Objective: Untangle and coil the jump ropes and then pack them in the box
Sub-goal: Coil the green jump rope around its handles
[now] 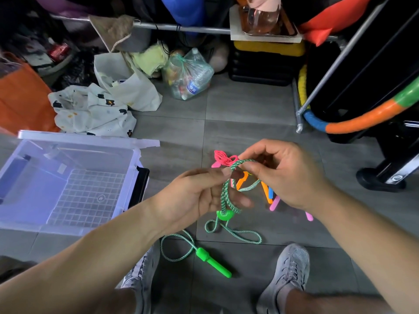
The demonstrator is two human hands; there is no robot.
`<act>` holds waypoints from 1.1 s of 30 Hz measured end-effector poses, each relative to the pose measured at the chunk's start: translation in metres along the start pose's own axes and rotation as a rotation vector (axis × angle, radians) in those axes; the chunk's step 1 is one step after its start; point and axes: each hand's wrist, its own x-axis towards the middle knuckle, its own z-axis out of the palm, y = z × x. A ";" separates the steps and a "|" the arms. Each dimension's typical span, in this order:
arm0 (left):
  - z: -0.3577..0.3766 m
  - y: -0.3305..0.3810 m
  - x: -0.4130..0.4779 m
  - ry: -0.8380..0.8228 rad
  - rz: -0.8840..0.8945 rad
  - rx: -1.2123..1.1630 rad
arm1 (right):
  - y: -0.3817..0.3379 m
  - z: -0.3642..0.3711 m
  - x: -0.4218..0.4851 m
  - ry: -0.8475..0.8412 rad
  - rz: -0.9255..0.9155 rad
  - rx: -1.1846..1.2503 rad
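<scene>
At mid-frame the left hand (195, 196) pinches the green rope (224, 198), and the right hand (281, 175) pinches its loop just beside. One green handle (213, 262) lies on the floor (249, 123), lower centre. The open box (34, 189) sits at left.

On the grey tiled floor (249, 105) ahead of us, we see a crumpled white cloth (90, 112) with small dark prints, touching a white tote bag (133, 87) just behind it. Right of the tote stands a tied clear plastic bag (188, 75) holding bottles. An orange bag (20, 98) fills the far left. Farther right we find a black crate (260, 69) with a yellow lid (267, 48), and above it a tray (265, 35) bearing a clear pinkish jug (263, 19). A hoop (362, 116) banded orange, blue and green leans at the right.
</scene>
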 end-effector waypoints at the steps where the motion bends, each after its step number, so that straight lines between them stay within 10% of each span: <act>1: 0.000 0.000 0.000 0.004 0.008 -0.012 | 0.000 0.000 0.000 -0.006 -0.003 -0.011; 20: -0.012 0.021 -0.002 -0.093 0.033 -0.336 | 0.023 0.010 0.004 -0.076 0.314 -0.058; 33: -0.026 0.008 0.013 0.270 0.209 -0.164 | -0.012 0.017 -0.024 -0.723 0.094 -0.244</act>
